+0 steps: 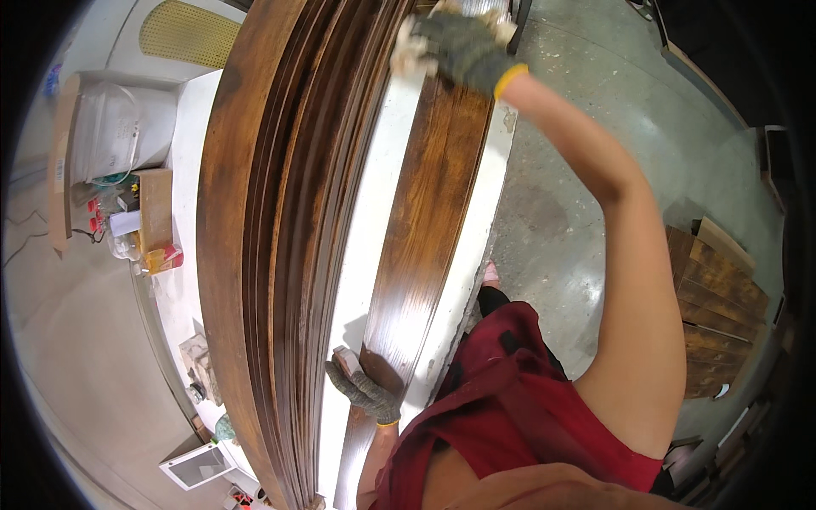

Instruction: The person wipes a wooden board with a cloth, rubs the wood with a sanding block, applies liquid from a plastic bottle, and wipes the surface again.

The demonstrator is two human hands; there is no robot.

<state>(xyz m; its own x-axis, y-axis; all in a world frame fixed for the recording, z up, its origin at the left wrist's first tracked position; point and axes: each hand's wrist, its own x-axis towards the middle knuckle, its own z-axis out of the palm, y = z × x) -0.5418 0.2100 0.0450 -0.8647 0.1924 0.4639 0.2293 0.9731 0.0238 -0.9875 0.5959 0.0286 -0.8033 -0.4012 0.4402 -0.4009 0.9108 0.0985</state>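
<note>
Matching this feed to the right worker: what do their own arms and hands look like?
The left hand and right hand wear dark grey knit gloves with yellow cuffs. The right arm shows no sleeve; the left forearm is bare where visible. No cables show on either.

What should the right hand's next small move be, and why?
Probably draw the pale cloth down the brown board toward the left hand: the right hand holds that cloth near the board's far end, and the stretch between the hands lies uncovered.
</note>
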